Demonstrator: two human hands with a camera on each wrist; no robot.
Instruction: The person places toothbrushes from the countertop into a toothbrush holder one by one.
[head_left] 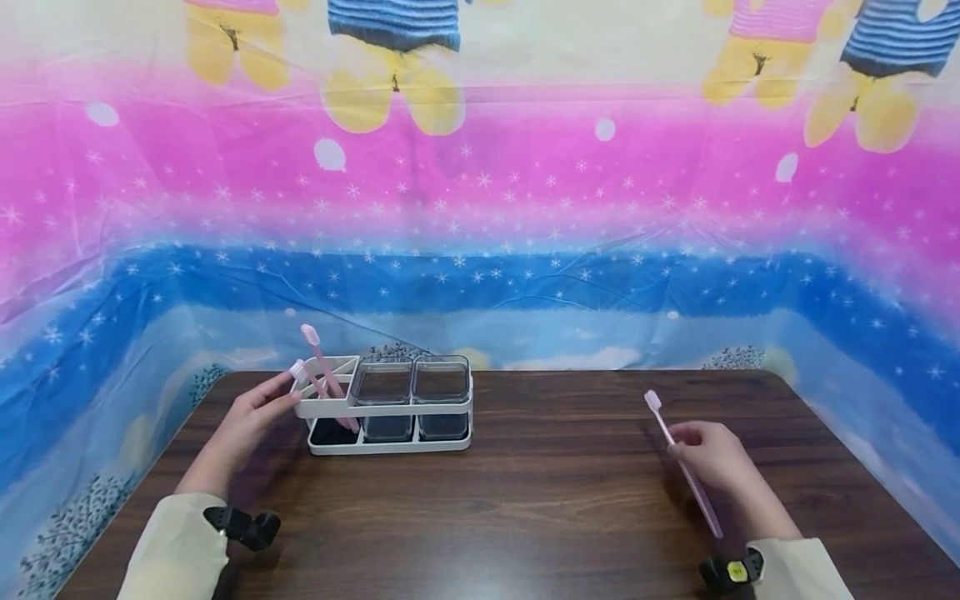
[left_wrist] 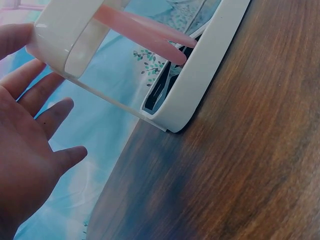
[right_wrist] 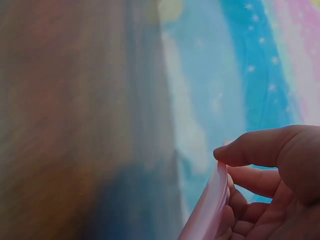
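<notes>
A white two-tier toothbrush holder stands at the back left of the table. Two pink toothbrushes lean in its left compartment, bristle heads up; their lower handles reach the base in the left wrist view. My left hand pinches the holder's left end between thumb and index finger, the other fingers spread loosely. On the right, my right hand pinches another pink toothbrush mid-handle above the table. Its head points up and left. Only part of its handle shows in the right wrist view.
Two clear square cups sit in the holder's middle and right compartments. The dark wooden table ends at a back edge against a patterned cloth, which also hangs along both sides.
</notes>
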